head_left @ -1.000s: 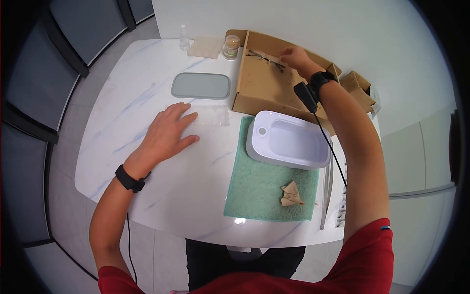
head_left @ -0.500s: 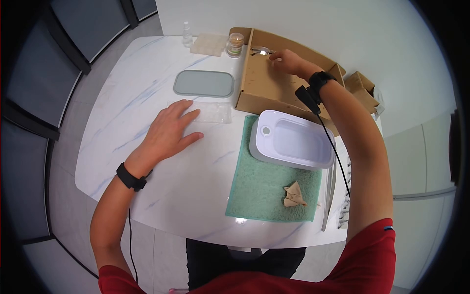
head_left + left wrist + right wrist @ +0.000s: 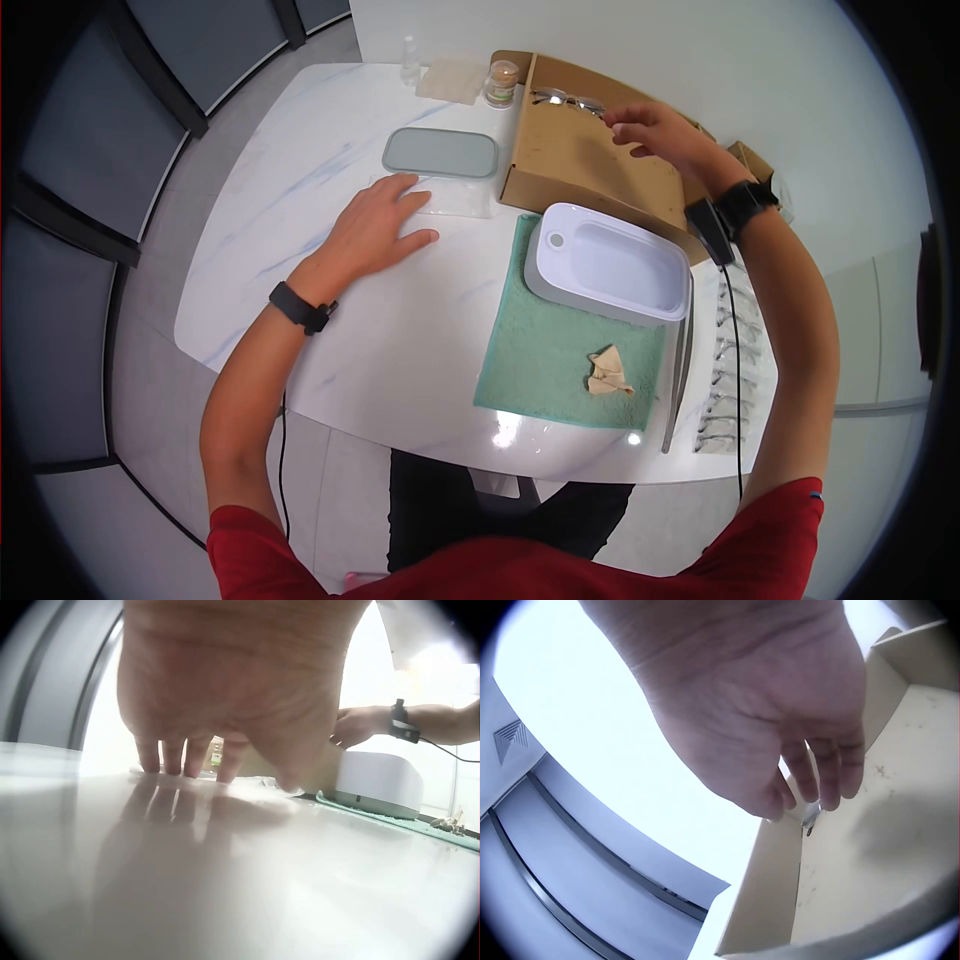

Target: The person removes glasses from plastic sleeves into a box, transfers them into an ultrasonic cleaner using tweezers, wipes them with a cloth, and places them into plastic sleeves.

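Note:
My left hand (image 3: 370, 230) rests on the white table with its fingers spread. Its fingertips lie at a clear plastic sheet (image 3: 465, 200), just in front of a grey rounded lid (image 3: 440, 152). Over the right part of a shallow cardboard box (image 3: 560, 145) hovers my right hand (image 3: 665, 140), its fingers loosely bent and holding nothing. A pair of eyeglasses (image 3: 570, 99) lies in the box along its back wall, its right end near those fingertips. In the right wrist view, only a small part of the eyeglasses (image 3: 810, 819) shows beyond the fingers.
A white oblong tub (image 3: 590, 300) stands on a green towel (image 3: 530, 360) with a crumpled beige cloth (image 3: 608, 372). To the right lie a long metal strip (image 3: 675, 390) and a row of small packets (image 3: 730, 370). A jar (image 3: 501, 85) and a clear bottle (image 3: 410, 65) stand behind.
My right hand has let go of the eyeglasses and drawn back to the right. The eyeglasses now lie along the box's back wall. The left hand stays on the table; the head view has shifted.

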The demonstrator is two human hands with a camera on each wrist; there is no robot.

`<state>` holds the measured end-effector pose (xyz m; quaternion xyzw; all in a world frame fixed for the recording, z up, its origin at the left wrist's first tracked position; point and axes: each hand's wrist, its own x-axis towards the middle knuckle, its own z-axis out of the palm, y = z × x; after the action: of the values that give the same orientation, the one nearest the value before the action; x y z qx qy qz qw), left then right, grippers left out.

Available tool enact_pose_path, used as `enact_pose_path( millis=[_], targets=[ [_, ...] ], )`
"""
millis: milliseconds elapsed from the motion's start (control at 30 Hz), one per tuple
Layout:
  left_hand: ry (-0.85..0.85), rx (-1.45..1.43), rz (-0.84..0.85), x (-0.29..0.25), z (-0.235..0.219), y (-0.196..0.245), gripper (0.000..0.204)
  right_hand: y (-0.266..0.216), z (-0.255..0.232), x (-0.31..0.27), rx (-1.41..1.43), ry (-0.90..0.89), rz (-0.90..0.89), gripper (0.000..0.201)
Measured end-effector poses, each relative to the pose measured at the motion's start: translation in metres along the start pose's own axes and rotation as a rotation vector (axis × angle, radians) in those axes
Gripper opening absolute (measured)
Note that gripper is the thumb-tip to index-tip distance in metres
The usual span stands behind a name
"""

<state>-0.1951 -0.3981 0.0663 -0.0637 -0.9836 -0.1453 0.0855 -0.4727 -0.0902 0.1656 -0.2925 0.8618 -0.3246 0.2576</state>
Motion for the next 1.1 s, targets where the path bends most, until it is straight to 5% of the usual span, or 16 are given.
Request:
enact_pose_path(
  millis=[267, 433, 700, 800, 1100],
  targets=[
    [-0.038, -0.048, -0.039, 0.003, -0.005, -0.001, 0.048, -0.019, -0.011, -0.169, 0.143, 0.073, -0.018, 0.031],
    [0.009, 0.045, -0.011, 0.01, 0.005, -0.011, 0.051, 0.008, -0.039, -0.299, 0.147, 0.392, -0.055, 0.029],
    [-0.101, 0.033, -0.067, 0.013, -0.007, 0.005, 0.052, 0.151, -0.016, -0.479, 0.12, 0.859, 0.321, 0.028],
    [-0.076, 0.072, -0.09, 0.008, -0.011, 0.011, 0.052, 0.197, 0.032, -0.509, 0.072, 0.925, 0.514, 0.03],
    [0.147, 0.061, 0.006, 0.0, -0.004, 0.006, 0.045, 0.221, 0.098, -0.506, 0.187, 0.96, 0.48, 0.027]
  ],
)
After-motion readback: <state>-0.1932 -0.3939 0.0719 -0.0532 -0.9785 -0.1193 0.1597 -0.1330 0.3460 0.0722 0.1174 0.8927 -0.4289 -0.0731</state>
